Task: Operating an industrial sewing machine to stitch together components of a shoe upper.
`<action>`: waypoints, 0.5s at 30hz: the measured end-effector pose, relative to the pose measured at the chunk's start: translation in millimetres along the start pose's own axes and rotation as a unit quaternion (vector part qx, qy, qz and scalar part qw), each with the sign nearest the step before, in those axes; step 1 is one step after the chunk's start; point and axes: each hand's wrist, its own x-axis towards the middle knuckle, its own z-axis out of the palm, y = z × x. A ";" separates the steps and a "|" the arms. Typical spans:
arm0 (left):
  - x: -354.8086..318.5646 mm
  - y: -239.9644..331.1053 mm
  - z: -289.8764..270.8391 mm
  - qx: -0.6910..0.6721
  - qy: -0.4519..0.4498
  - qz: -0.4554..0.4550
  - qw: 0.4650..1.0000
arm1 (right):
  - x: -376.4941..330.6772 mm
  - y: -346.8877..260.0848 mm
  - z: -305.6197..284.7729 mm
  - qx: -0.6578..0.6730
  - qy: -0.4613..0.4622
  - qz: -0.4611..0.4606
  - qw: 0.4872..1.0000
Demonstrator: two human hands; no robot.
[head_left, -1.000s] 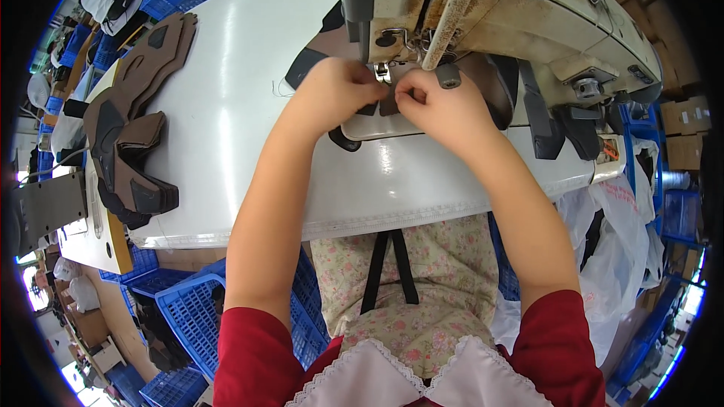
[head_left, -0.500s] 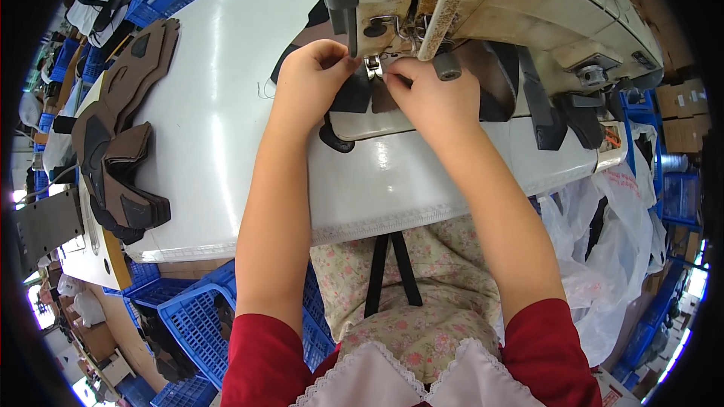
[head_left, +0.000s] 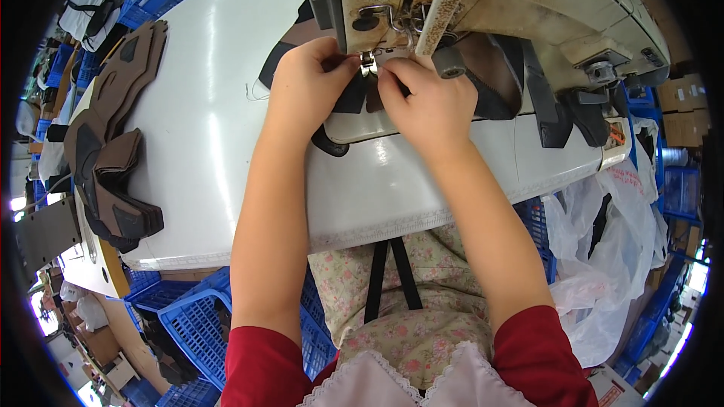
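Note:
Both hands are at the presser foot (head_left: 368, 62) of a sewing machine (head_left: 520, 0). Just left of the foot is my left hand (head_left: 308, 87), its thumb and forefinger pinched together. My right hand (head_left: 431, 102) comes in from the other side, thumb and forefinger closed beside the foot. Whatever lies between the fingertips is too small to make out. Beneath the hands, a black and brown shoe-upper piece (head_left: 350, 98) lies under the foot. More of this dark material (head_left: 490, 75) extends to the right under the machine arm.
Stacked brown and black cut pieces (head_left: 105, 158) lie on the white table (head_left: 200, 128) at the left. Black pieces (head_left: 549, 109) hang by the table's right end. Blue crates (head_left: 197, 332) stand below left; a clear plastic bag (head_left: 603, 271) hangs at the right.
Right thumb and forefinger have shifted slightly left and up, closer to the presser foot. My left hand keeps its pinch there. The whole view has shifted slightly.

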 end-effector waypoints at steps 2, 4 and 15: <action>-0.6 2.9 0.5 0.015 -0.002 -0.007 1.000 | 0.3 0.2 1.1 0.013 0.008 -0.002 1.000; -2.0 6.7 1.5 -0.031 -0.006 -0.016 0.999 | -0.2 0.8 2.0 0.026 0.016 -0.005 1.000; -4.0 13.2 0.0 -0.017 -0.022 -0.041 0.999 | -2.8 2.3 3.8 0.034 0.027 -0.007 0.999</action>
